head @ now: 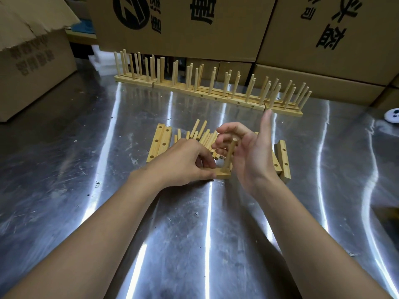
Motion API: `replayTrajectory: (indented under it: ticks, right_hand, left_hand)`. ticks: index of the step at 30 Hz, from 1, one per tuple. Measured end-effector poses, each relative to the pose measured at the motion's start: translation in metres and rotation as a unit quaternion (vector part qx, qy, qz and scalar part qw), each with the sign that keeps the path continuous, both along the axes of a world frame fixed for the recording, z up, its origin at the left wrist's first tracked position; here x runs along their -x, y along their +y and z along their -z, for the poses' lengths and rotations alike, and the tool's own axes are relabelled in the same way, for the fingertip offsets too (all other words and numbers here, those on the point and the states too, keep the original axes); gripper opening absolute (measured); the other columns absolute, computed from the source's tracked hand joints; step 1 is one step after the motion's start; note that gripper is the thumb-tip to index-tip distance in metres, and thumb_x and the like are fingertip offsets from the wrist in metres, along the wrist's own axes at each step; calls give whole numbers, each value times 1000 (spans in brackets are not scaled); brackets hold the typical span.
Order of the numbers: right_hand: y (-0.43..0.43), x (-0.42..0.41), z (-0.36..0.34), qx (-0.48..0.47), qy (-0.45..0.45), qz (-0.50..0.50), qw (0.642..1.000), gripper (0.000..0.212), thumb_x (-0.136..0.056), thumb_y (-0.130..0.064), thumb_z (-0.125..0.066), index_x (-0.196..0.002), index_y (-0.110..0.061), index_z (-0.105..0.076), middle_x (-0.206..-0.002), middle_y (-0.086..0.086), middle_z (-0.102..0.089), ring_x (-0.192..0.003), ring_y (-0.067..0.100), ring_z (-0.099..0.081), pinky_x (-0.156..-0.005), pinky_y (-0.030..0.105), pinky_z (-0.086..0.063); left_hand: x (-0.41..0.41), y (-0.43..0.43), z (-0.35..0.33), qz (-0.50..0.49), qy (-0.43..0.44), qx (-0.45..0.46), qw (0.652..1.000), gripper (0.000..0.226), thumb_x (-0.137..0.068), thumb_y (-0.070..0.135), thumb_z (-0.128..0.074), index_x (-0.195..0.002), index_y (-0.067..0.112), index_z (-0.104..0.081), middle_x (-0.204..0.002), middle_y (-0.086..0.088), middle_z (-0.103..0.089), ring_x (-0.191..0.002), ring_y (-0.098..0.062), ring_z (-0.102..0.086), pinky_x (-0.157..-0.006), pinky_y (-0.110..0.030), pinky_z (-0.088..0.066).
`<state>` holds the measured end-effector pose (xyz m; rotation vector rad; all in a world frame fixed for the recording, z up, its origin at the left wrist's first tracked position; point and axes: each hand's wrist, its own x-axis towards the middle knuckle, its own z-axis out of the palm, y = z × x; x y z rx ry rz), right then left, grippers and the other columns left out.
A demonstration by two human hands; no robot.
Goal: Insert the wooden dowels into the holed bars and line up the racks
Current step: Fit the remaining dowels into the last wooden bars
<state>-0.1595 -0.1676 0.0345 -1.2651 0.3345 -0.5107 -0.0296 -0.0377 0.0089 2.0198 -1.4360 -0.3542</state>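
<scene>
A short holed bar [223, 175] lies on the metal table with one wooden dowel [230, 154] standing upright in it. My left hand [183, 164] grips the bar's left end, thumb and fingers pinching it. My right hand [248, 152] hovers just right of the dowel, palm turned left, fingers loosely curved over the dowel's top and holding nothing. Behind the hands lies a pile of loose dowels [203, 134]. Two holed bars [159, 143] lie to the left, and more bars [282, 158] lie to the right. A row of finished racks [207, 89] stands along the back.
Large cardboard boxes [323, 35] form a wall behind the racks, and another box [30, 67] sits at the far left. A small white object [393, 117] lies at the right edge. The shiny metal table [194, 234] stretches toward me.
</scene>
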Motion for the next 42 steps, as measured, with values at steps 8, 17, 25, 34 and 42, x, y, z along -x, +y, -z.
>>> replayTrajectory:
  ticks: [8,17,25,34,42]
  right_hand:
    - [22,-23,3,190,20,179,965,54,-100,-39,-67,-55,-23,-42,-53,-9,-31,-52,10,-29,-58,29,-38]
    - [20,-30,18,245,-34,253,935,53,-96,-48,-74,-62,-20,-47,-49,-10,-39,-49,8,-37,-58,21,-43]
    - [11,-32,18,259,-19,231,938,51,-98,-44,-73,-60,-25,-46,-49,-12,-40,-49,9,-39,-59,23,-43]
    - [18,-30,21,302,-41,189,933,57,-113,-32,-48,-60,-13,-45,-53,8,-39,-50,25,-37,-53,34,-32]
    - [13,-31,24,277,-38,190,941,55,-113,-28,-48,-62,-8,-49,-53,12,-40,-50,26,-37,-52,39,-30]
  left_hand:
    - [1,0,-1,6,19,1,1000,14,-85,39,-87,-80,41,-74,-78,14,-73,-77,-1,-67,-68,-22,-51]
    - [1,2,0,-1,42,0,999,14,-84,44,-87,-80,39,-75,-78,12,-73,-77,-5,-67,-70,-24,-52]
    - [-1,-2,0,3,21,-13,1000,15,-83,42,-88,-77,39,-74,-76,14,-73,-76,-2,-66,-67,-24,-49]
    - [-2,0,1,4,29,-12,1000,19,-84,44,-88,-76,41,-71,-73,16,-71,-72,-2,-64,-64,-22,-47]
    - [-2,-1,1,2,22,-15,1000,14,-84,42,-88,-87,37,-76,-82,13,-74,-78,-1,-66,-67,-18,-47]
